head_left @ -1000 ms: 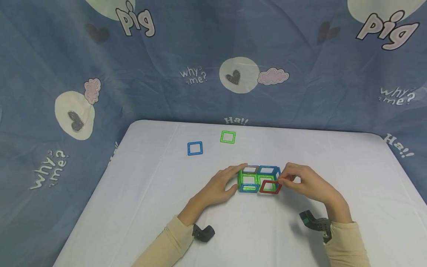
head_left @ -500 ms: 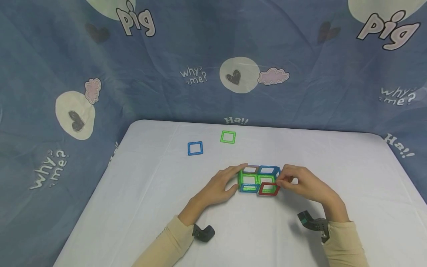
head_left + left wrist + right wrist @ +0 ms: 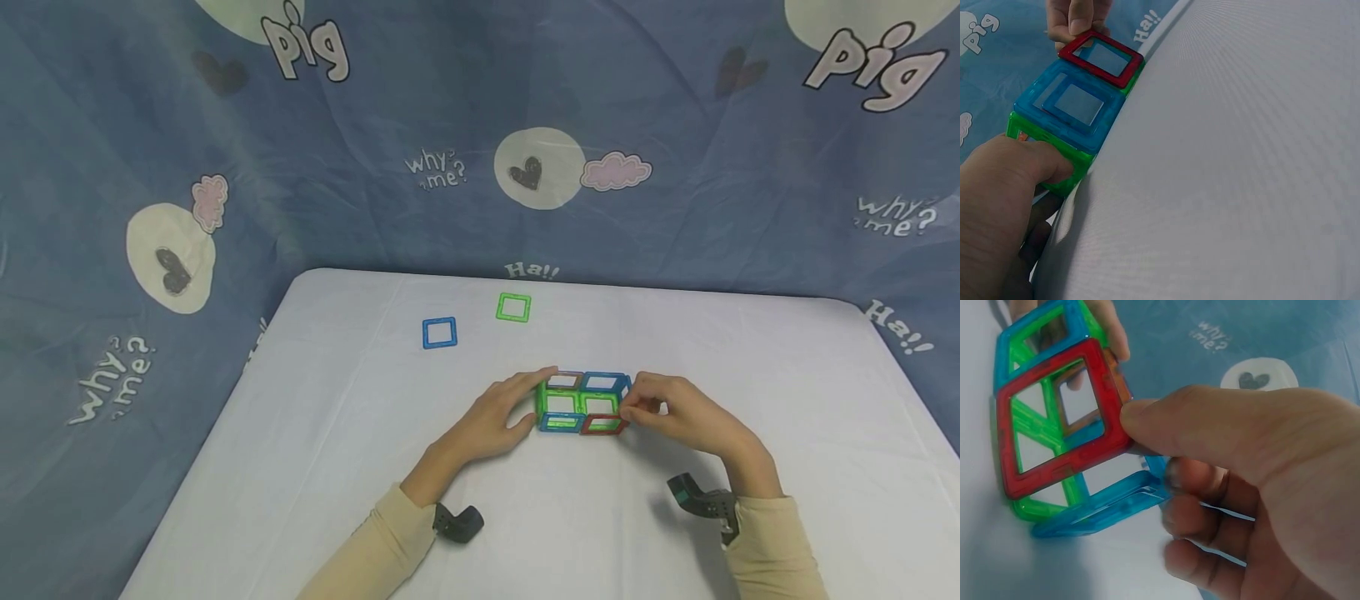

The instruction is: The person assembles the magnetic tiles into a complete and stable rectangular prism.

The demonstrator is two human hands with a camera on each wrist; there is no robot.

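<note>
A low box of see-through magnetic tiles has a green base (image 3: 580, 403). At its back are an orange tile (image 3: 1120, 378) and a blue tile, and a blue tile (image 3: 1097, 514) forms the right end. My right hand (image 3: 690, 417) pinches the red magnetic tile (image 3: 1069, 462) by its right side, at the front right beside the blue front tile (image 3: 1054, 128). My left hand (image 3: 491, 423) rests at the left end. Its index finger touches the far corner and its thumb lies on the green end tile (image 3: 1082, 164); the other fingers are partly hidden.
A loose blue tile (image 3: 425, 335) and a loose green tile (image 3: 513, 295) lie flat farther back on the white table (image 3: 360, 400). Behind the table hangs a printed blue cloth (image 3: 375, 225). A dark camera mount sits on each wrist.
The red tile has shifted slightly left and tipped more upright, lining up with the blue front tile. My right hand has moved slightly left and down; my left hand has stayed put.
</note>
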